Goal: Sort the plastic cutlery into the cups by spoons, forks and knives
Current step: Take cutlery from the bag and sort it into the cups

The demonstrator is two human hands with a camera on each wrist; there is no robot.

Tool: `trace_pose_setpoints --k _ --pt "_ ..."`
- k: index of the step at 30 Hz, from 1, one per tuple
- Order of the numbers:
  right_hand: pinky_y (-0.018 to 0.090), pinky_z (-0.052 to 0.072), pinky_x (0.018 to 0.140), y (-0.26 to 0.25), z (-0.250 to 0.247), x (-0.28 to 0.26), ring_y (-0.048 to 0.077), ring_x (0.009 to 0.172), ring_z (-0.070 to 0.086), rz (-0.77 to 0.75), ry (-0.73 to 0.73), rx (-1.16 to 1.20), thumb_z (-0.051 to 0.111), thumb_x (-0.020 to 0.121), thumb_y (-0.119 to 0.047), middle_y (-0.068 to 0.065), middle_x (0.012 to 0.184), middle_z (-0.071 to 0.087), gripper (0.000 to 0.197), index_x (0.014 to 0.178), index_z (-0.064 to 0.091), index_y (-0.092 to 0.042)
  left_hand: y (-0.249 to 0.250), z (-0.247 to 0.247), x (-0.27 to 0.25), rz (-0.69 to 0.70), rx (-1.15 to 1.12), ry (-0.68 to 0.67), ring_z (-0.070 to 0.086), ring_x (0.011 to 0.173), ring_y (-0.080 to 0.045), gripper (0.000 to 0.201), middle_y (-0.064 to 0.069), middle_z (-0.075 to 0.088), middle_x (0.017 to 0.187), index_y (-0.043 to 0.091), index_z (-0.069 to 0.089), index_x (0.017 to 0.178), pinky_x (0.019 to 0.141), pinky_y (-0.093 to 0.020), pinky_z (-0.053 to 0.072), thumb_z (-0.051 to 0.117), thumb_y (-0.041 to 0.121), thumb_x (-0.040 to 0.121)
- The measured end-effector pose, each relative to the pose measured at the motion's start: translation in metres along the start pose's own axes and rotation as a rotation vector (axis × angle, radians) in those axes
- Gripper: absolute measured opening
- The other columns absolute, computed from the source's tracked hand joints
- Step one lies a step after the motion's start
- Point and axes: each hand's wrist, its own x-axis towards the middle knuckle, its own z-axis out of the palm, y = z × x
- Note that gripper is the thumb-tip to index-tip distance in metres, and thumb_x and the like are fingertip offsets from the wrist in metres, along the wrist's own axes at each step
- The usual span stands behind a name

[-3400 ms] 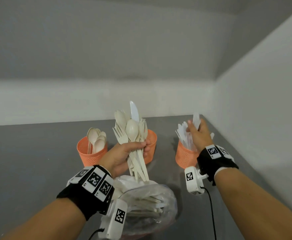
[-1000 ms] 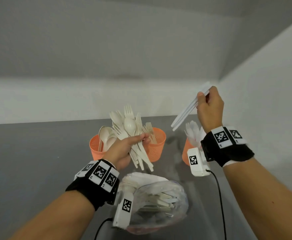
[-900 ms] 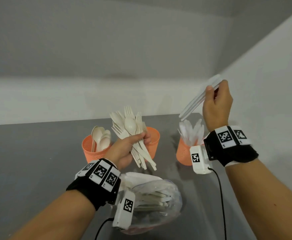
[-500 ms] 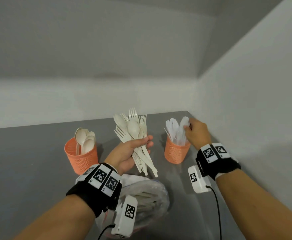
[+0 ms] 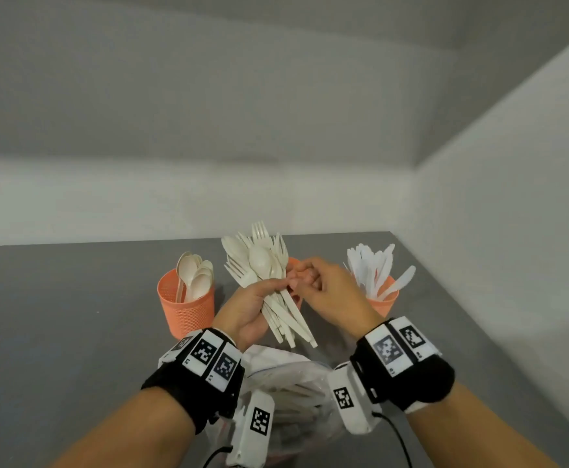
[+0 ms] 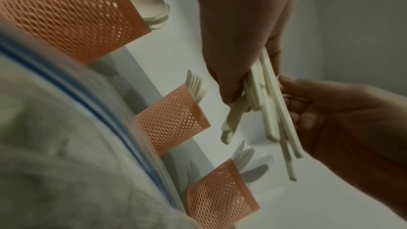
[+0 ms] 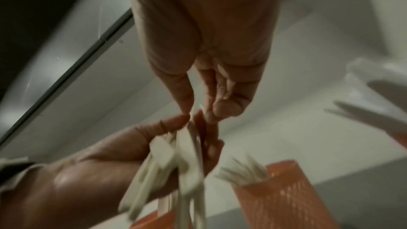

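Note:
My left hand [image 5: 269, 292] grips a fanned bundle of cream spoons and forks [image 5: 259, 261] upright over the table. My right hand [image 5: 299, 275] has come against the bundle, and its thumb and curled fingers pinch one handle [image 6: 284, 119]; which kind of piece it is stays hidden. Three orange mesh cups stand behind. The left cup [image 5: 188, 309] holds spoons, the middle cup [image 6: 174, 123] holds forks, and the right cup [image 5: 386, 300] holds white knives. In the right wrist view my right hand's fingertips [image 7: 187, 104] meet the left thumb at the bundle [image 7: 182, 154].
A clear plastic bag [image 5: 286, 376] with more cutlery lies on the grey table [image 5: 56, 332] just under my wrists. White walls close the table in at the back and the right. The middle cup is mostly hidden behind my hands in the head view.
My right hand lifted white knives, lowered them into the right cup, let go and moved left to the bundle. My left hand kept holding the bundle.

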Motion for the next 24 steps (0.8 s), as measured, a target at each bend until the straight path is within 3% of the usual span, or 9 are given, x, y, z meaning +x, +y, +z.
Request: trace_pose_setpoints --k 3,6,9,13,15,17,20,22,24 --pt "0.004 0.042 0.059 0.0 0.019 0.005 0.001 0.064 0.055 0.036 -0.007 0.133 0.051 0.092 -0.014 -0.006 0.081 0.059 0.015 0.101 0.063 -0.014 0.004 -0.006 -0.009 -0.019 -0.01 0.013 0.06 0.103 -0.028 0.032 -0.016 0.066 0.105 0.005 0.06 0.112 0.111 -0.054 0.03 0.056 0.001 0.081" --pt "0.024 0.048 0.067 -0.007 0.034 0.008 0.014 0.067 0.055 0.084 0.001 0.274 0.045 0.094 -0.008 0.007 0.082 0.057 0.019 0.092 0.062 -0.002 0.006 -0.004 -0.018 -0.017 0.042 0.026 0.07 0.082 -0.021 0.032 -0.012 0.071 0.09 0.001 0.056 0.118 0.086 -0.04 0.054 0.045 0.0 0.087" --pt "0.018 0.044 0.06 -0.015 0.042 0.007 0.009 0.063 0.05 0.118 -0.027 0.422 0.043 0.097 -0.018 0.001 0.07 0.051 0.027 0.077 0.056 -0.006 0.01 -0.006 -0.024 0.015 0.124 0.068 0.069 0.073 -0.019 0.027 -0.012 0.069 0.081 -0.002 0.057 0.112 0.067 -0.034 0.059 0.044 -0.002 0.088" --pt "0.013 0.043 0.054 -0.019 0.05 0.007 0.0 0.054 0.049 0.144 -0.085 0.49 0.053 0.093 -0.029 -0.01 0.06 0.048 0.024 0.074 0.054 -0.015 0.018 -0.012 -0.027 0.139 0.176 0.136 0.065 0.098 -0.031 0.036 -0.027 0.063 0.111 -0.01 0.056 0.118 0.079 -0.035 0.057 0.052 -0.008 0.082" --pt "0.014 0.042 0.057 -0.018 0.054 0.01 0.003 0.058 0.05 0.177 -0.056 0.51 0.053 0.093 -0.024 -0.01 0.061 0.05 0.022 0.072 0.051 -0.017 0.02 -0.012 -0.031 0.147 0.173 0.128 0.067 0.097 -0.028 0.035 -0.026 0.064 0.113 -0.009 0.057 0.117 0.075 -0.032 0.058 0.052 -0.008 0.083" --pt "0.018 0.042 0.058 -0.018 0.055 0.012 0.009 0.06 0.048 0.223 -0.044 0.543 0.049 0.095 -0.025 -0.006 0.061 0.053 0.025 0.075 0.051 -0.011 0.022 -0.014 -0.034 0.151 0.173 0.126 0.071 0.086 -0.024 0.026 -0.02 0.07 0.098 -0.006 0.062 0.107 0.067 -0.03 0.058 0.05 -0.008 0.085" --pt "0.041 0.052 0.066 -0.02 0.059 0.015 0.023 0.071 0.053 0.303 -0.033 0.562 0.041 0.097 -0.032 0.014 0.083 0.056 0.036 0.097 0.051 0.002 0.026 -0.016 -0.037 0.148 0.184 0.144 0.07 0.064 -0.017 0.021 -0.008 0.071 0.068 0.001 0.065 0.08 0.059 -0.029 0.058 0.047 -0.009 0.087" --pt "0.033 0.055 0.055 -0.024 0.055 0.018 0.021 0.068 0.055 0.332 0.055 0.673 0.037 0.099 -0.028 0.013 0.084 0.056 0.03 0.1 0.05 -0.001 0.028 -0.018 -0.039 0.137 0.192 0.187 0.066 0.056 -0.015 0.02 -0.006 0.065 0.06 0.003 0.059 0.077 0.057 -0.029 0.057 0.046 -0.009 0.087" --pt "0.019 0.046 0.043 -0.027 0.047 0.023 0.013 0.055 0.049 0.307 0.133 0.808 0.037 0.1 -0.025 0.005 0.071 0.05 0.02 0.097 0.047 -0.007 0.03 -0.022 -0.042 0.1 0.194 0.236 0.058 0.046 -0.013 0.017 -0.004 0.056 0.053 0.006 0.057 0.076 0.05 -0.026 0.053 0.049 -0.006 0.085"
